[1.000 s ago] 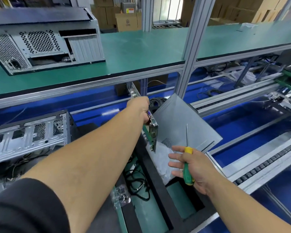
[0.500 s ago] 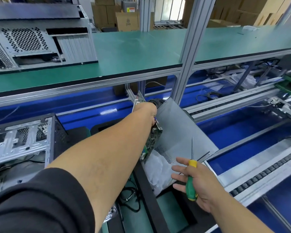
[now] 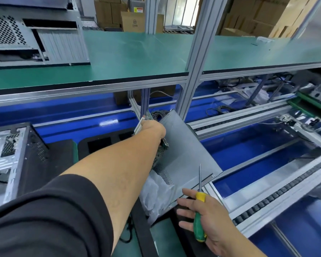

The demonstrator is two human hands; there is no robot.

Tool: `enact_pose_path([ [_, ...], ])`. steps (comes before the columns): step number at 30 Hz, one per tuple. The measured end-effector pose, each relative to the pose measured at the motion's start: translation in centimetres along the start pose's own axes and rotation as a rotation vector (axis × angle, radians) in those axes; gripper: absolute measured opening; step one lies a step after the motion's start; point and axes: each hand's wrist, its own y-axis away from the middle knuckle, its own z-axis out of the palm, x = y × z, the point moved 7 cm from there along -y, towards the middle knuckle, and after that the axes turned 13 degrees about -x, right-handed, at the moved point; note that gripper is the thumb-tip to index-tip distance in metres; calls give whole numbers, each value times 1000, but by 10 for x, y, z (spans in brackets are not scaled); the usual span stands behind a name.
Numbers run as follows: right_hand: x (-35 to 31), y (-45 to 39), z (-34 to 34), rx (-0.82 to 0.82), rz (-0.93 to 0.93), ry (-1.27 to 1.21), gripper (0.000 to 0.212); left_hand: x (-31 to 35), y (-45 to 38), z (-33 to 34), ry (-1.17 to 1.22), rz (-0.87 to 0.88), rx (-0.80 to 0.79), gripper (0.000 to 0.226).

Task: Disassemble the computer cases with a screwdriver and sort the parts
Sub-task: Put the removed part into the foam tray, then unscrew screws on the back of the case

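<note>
My left hand is stretched forward and grips a green circuit board on edge, its top corner showing above my knuckles, beside a grey case side panel that lies tilted on the line. My right hand sits lower right with its fingers spread; a green and yellow screwdriver is held against the palm by the thumb, shaft pointing up. An opened computer case stands at the left. A second case sits on the green upper shelf.
Crumpled clear plastic lies under the panel's near corner. A coil of black cable lies behind the board. An aluminium post rises mid-frame. Roller conveyor rails run along the right over blue flooring. Cardboard boxes stack at the back.
My left hand has carried the circuit board forward and further from me, toward the panel's far end. My right hand with the screwdriver has stayed roughly where it was.
</note>
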Motion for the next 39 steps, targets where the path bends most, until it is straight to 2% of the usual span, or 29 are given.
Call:
enact_pose_path([
  [1, -1, 1, 1, -6, 4, 1, 27, -2, -4, 3, 84, -47, 0, 41],
  [4, 0, 3, 0, -18, 18, 8, 26, 4, -25, 16, 119, -12, -54, 50],
  [9, 3, 6, -10, 8, 32, 19, 27, -8, -33, 35, 320, -98, 52, 82],
  [17, 4, 1, -10, 23, 48, 47, 24, -25, -18, 56, 552, 34, 5, 89],
  [25, -21, -19, 70, -104, -8, 67, 28, -85, 71, 26, 708, 233, 90, 60],
  [32, -41, -12, 210, -295, -148, 205, 19, -165, 196, -61, 871, 398, 224, 14],
  [36, -45, 14, 306, -440, -223, 293, 26, -231, 258, -115, 924, 446, 307, 11],
  [39, -27, 28, 372, -541, -183, 296, 36, -296, 294, -148, 910, 445, 415, 13],
])
